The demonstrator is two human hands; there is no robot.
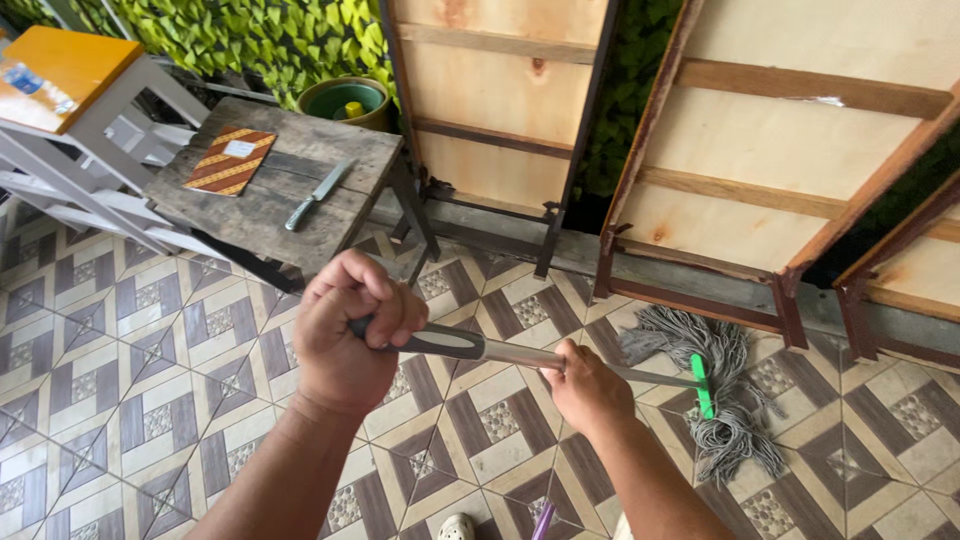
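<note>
Single head-worn view, looking steeply down and forward, close above the left hand and right hand, patterned tile floor below, leaning wooden panels ahead.

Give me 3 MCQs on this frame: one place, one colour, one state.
1. Where does the knife lie?
A. on the wooden table
B. on the floor
C. in the green pot

2. What colour is the clamp on the mop head?
A. red
B. green
C. yellow

3. How is the mop handle held?
A. by one hand
B. by neither hand
C. by both hands

Key: 1 A, it rests on the grey planks beside a striped mat. 2 B, bright green against grey strands. 3 C, left hand grips the end, right hand lower down.
</note>
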